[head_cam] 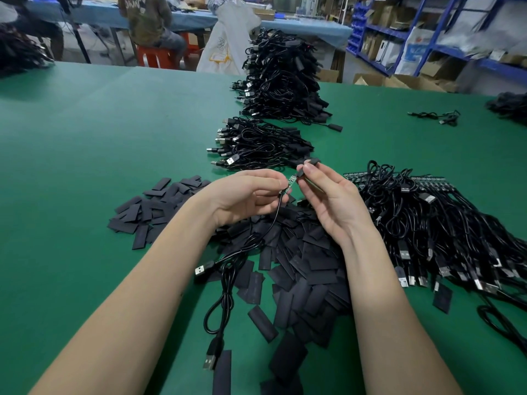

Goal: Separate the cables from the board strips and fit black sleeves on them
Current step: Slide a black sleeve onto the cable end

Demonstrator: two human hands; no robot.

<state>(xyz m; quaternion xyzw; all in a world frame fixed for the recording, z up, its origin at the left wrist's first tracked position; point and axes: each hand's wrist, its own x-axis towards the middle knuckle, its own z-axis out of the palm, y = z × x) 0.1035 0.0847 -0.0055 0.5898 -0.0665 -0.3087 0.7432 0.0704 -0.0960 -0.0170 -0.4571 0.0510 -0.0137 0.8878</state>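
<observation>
Left hand (245, 195) pinching board (288, 187), right hand (325, 195) pinching half-hidden sleeve (309, 163)

Board strips (422, 181) mostly buried under the heap of cables (427, 223); only a thin edge showing at the far side. Far end of that heap cut off by the right edge. Lower flat sleeve (222, 372) cropped by the bottom edge. Dark pile (510, 105) at far right clipped and blurred, perhaps more cables. Small green board (288, 186) partly covered by fingertips of the left hand (245, 195); markings too small to read. Black sleeve (306, 166) half hidden behind fingers of the right hand (328, 201). Seated person (151, 24) cut off at the top.
</observation>
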